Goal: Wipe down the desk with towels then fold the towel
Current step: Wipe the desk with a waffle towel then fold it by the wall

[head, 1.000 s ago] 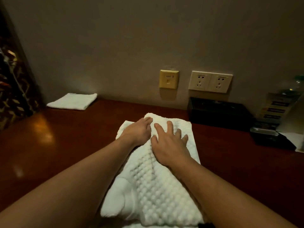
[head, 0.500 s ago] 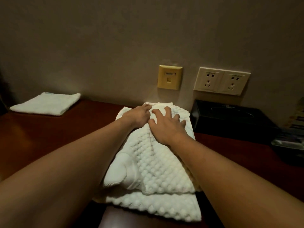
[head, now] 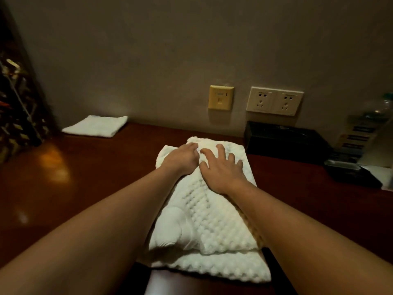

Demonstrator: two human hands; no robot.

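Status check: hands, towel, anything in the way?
Left hand, right hand pressing far end of waffle towel. Bunched in layers on desk. Black box close beyond right.

Left hand (head: 180,159), right hand (head: 223,170) — palms down

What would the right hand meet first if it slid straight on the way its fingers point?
Probably the wall just below the yellow wall plate, after leaving the bumpy white towel; the right hand points left of the black box. Depth is unclear.
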